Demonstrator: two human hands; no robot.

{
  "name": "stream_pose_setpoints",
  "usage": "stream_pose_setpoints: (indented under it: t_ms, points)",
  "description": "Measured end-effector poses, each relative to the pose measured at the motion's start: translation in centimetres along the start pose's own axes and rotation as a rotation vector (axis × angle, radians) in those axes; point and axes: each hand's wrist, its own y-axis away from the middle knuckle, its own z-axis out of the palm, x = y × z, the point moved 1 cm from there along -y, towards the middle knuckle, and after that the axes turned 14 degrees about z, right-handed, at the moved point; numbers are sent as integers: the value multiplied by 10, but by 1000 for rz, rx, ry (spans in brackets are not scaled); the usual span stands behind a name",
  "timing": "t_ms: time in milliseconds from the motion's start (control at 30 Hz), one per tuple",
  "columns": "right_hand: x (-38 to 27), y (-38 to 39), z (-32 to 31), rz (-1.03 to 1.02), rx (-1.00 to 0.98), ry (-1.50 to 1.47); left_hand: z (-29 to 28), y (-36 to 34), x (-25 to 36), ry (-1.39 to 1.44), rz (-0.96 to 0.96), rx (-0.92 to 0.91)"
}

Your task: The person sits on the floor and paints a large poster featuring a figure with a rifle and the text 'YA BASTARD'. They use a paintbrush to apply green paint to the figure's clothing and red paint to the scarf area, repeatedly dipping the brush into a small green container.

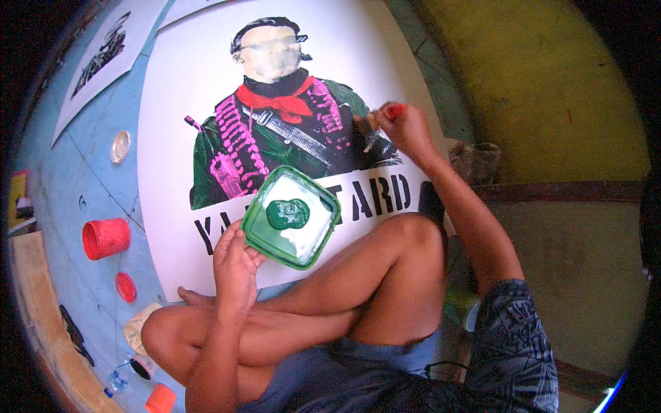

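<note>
My left hand grips the lower left edge of a square plastic lid with a green rim. A puddle of dark green paint lies in it. The lid hangs over the lower part of a large white poster, hiding some of its black lettering. Printed on the poster is a figure with a green jacket, a red neckerchief and pink ammunition belts. My right hand is closed at the jacket's right sleeve. A small thing with a red end shows in its fingers; the rest is hidden or blurred.
On the blue tiled floor at the left lie a red tub, a red lid, a white round lid and an orange cup. Another print lies at the far left. A yellow-green wall rises at the right.
</note>
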Motion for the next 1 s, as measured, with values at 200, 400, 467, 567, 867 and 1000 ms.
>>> stream_pose_setpoints:
  t_ms: [200,400,467,567,867,1000]
  points:
    - [-13,19,-32,127,-44,15,1,-1,0,8,-7,-31]
    - [-9,-13,-12,-83,68,-114,3,-1,2,-3,-12,-32]
    - [-2,-12,-7,-97,-14,-67,2,0,2,-1,-12,-29]
    - [3,-3,-16,-44,-93,-100,2,1,1,3,-6,-16]
    - [-27,-49,-15,-256,-182,-85,-3,-3,-3,7,-24,-7]
    - [-29,-55,-19,-260,-282,123,1,0,-1,5,-6,6]
